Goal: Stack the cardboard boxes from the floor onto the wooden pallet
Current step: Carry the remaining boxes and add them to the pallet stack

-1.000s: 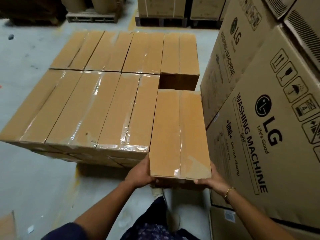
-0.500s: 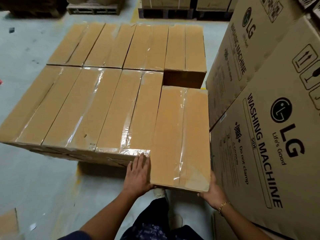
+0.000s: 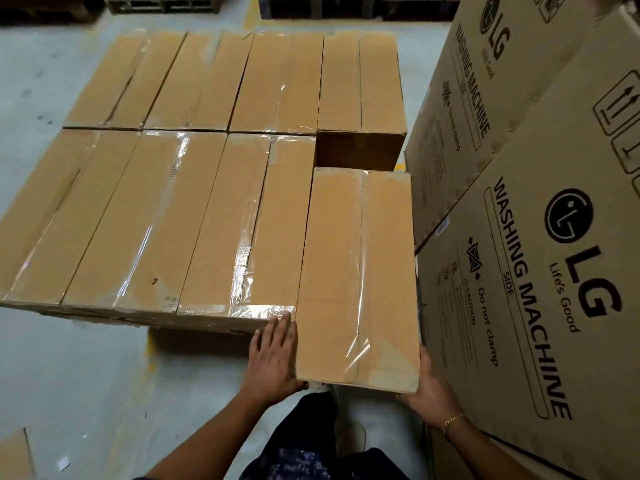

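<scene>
Forward goes the long box (image 3: 356, 278) since a second ago, deeper into its slot. The left hand (image 3: 273, 362) has come off the underside to lie flat along the box's left flank, fingers straight and together, tips brushing the wrapped row (image 3: 156, 216) just left of it. At its near right corner the right hand (image 3: 427, 389) cups from below, thumb up the side; the fingers beneath I can't make out. Its near end overhangs the row's front edge. Close on its right stands the washing machine carton (image 3: 554, 271), so I'd say keep it level, push straight and steer with that flat palm. Beyond its far end the back box (image 3: 360, 81) shows a bare end face. Close that gap and it's home. The pallet is hidden under the stack.
</scene>
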`<state>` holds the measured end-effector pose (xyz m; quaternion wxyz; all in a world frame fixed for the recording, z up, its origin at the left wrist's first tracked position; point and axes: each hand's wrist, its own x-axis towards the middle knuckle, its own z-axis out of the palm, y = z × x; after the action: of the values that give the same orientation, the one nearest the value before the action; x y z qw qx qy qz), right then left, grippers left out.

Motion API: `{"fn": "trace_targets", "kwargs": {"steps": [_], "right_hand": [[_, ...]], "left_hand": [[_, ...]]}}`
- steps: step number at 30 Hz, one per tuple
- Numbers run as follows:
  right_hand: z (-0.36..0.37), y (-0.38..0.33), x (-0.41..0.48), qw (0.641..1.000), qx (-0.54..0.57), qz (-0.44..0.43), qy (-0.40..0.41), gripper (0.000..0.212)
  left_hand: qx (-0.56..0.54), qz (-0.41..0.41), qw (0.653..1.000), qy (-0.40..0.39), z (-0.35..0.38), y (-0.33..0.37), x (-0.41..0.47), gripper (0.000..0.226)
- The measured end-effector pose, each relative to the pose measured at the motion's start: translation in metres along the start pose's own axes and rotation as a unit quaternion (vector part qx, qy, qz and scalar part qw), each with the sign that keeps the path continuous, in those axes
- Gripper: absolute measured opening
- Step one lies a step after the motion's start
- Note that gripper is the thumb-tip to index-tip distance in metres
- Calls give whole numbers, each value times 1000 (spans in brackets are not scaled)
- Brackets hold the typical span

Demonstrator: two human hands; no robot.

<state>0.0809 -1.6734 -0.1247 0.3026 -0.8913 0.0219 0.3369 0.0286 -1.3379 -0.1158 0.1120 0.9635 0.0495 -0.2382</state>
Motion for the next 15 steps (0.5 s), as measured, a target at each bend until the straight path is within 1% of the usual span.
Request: {"fn": "trace_targets", "kwargs": {"steps": [4, 8, 11, 15], "right_hand": [[-4, -4, -8, 999, 34, -31, 27, 112], [-12, -8, -17, 996, 47, -49, 50, 104], [-19, -6, -20, 997, 34, -48, 58, 106], [-32, -14, -15, 996, 37, -46, 64, 105]], "left_hand": [[-33, 9, 999, -3, -10, 4, -1, 132], [-50, 39, 998, 5, -23, 7, -3, 130], [-62, 50, 997, 15, -31, 11, -5, 129], [-72, 37, 997, 9, -39, 16, 2, 128]]}}
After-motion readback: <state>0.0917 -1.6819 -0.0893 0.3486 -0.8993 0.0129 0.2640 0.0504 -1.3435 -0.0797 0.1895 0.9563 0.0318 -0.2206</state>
